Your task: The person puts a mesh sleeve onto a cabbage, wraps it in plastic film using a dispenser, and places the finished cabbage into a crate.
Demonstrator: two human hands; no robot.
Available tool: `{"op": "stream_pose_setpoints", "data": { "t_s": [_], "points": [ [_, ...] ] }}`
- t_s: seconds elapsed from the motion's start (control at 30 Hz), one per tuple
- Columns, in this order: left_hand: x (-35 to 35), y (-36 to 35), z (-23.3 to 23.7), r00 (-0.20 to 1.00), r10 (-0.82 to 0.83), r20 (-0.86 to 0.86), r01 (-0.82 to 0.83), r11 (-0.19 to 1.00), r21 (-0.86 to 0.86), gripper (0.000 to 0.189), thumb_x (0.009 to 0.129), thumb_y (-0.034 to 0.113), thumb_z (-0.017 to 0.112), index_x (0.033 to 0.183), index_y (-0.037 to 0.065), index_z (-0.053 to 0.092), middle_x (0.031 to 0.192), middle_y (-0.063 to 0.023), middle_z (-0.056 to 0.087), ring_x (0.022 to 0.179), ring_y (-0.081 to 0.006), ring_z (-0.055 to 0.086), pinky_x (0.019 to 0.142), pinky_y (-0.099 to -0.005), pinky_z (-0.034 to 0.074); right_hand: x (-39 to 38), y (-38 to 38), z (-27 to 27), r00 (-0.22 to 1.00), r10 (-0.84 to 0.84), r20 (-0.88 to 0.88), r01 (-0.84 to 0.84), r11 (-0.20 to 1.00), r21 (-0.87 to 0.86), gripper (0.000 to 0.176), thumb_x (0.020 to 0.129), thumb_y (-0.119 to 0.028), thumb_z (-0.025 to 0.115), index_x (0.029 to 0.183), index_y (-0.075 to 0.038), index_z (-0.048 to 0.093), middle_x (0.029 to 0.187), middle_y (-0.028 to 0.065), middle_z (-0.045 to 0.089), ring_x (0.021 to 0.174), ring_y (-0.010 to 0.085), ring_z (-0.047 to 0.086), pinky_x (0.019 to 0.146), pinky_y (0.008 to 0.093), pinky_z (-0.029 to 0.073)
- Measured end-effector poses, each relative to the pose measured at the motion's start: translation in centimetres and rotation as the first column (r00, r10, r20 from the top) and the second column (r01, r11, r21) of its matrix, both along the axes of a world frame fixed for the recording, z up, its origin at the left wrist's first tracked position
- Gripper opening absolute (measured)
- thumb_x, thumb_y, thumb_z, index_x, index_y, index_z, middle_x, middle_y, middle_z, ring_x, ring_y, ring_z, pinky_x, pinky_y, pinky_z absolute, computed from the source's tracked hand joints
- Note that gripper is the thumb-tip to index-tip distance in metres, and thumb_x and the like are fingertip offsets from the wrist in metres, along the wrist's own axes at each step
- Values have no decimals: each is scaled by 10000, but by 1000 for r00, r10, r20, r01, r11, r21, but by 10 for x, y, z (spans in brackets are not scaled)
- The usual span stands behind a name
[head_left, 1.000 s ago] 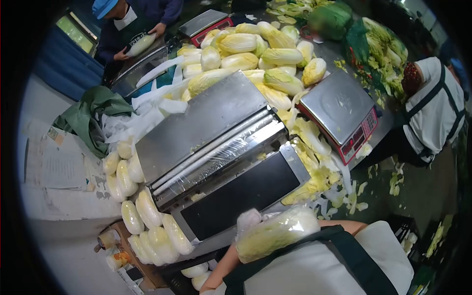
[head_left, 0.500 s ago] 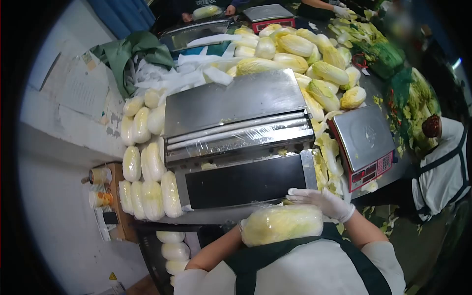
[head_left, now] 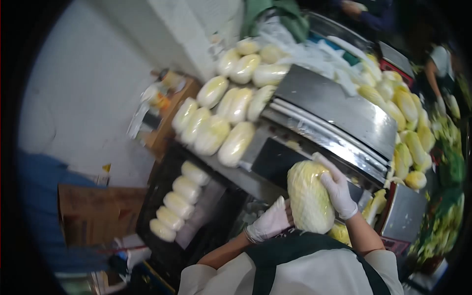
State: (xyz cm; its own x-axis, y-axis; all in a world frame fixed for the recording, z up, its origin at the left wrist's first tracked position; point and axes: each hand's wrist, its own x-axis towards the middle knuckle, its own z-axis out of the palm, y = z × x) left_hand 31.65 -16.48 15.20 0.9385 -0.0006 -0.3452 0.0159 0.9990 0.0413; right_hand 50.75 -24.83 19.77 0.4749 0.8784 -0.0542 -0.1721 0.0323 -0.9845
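A napa cabbage in clear film [head_left: 309,201] is held upright in front of my apron. My gloved right hand [head_left: 339,191] grips it from the right, its fingers over the upper side. On the other side my gloved left hand [head_left: 269,222] is against the lower left of the cabbage, with the thumb raised and the fingertips partly hidden by it. Just beyond stands the film-wrapping machine [head_left: 334,103], whose dark plate [head_left: 278,160] is partly covered by the cabbage and my right hand.
Several wrapped cabbages [head_left: 212,135] line the table left of the machine. A black crate [head_left: 216,196] at lower left has a row of wrapped cabbages [head_left: 179,205]. Unwrapped cabbages [head_left: 413,147] and a scale [head_left: 404,211] lie right. Cardboard boxes [head_left: 103,214] stand left; another person [head_left: 440,73] works at the back right.
My view has swung left, bringing the crate into sight. The wrapped cabbage has turned from lying sideways to upright, and my right hand has gone from spread flat beside it to gripping it.
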Motion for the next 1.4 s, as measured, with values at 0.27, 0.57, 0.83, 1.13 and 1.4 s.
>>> {"op": "stream_pose_setpoints", "data": {
  "t_s": [0.27,0.57,0.83,1.13,1.4],
  "points": [
    [-95,42,16,736,605,-302,-132,567,813,278,875,115,510,1109,-33,486,1007,-71,575,880,-123,562,743,-251,468,-83,95,17,658,432,617,-494,866,-80,688,828,-241,596,1359,28,251,1400,269,210,1315,363,218,1064,369,196],
    [-218,152,-153,333,815,-474,-177,548,818,403,794,73,646,1143,-17,467,995,-108,577,819,-201,606,663,-310,530,-89,65,-28,799,587,128,-542,797,-266,470,850,-146,591,1247,39,419,1212,175,477,1102,223,488,940,310,384],
    [-197,149,-302,375,668,-643,31,684,729,472,797,198,674,1178,5,473,1125,-92,541,972,-205,553,820,-315,469,-84,52,-27,895,427,129,-345,846,-406,474,854,-149,583,1263,16,409,1166,178,510,1002,207,537,866,304,440],
    [-186,211,-152,392,-147,-908,871,378,314,520,785,523,585,982,41,588,771,-66,628,687,-157,623,609,-268,487,-79,16,-50,857,451,251,-300,831,-467,509,889,-325,525,1244,28,430,1145,218,522,1055,288,538,899,327,425],
    [34,279,27,912,331,-243,336,-262,905,172,855,118,555,913,-41,582,773,-39,593,725,-91,549,667,-233,445,-75,-26,-61,919,363,152,-259,849,-461,515,916,-370,453,1230,38,448,1231,187,501,1157,282,474,981,322,354]
  ]
}}
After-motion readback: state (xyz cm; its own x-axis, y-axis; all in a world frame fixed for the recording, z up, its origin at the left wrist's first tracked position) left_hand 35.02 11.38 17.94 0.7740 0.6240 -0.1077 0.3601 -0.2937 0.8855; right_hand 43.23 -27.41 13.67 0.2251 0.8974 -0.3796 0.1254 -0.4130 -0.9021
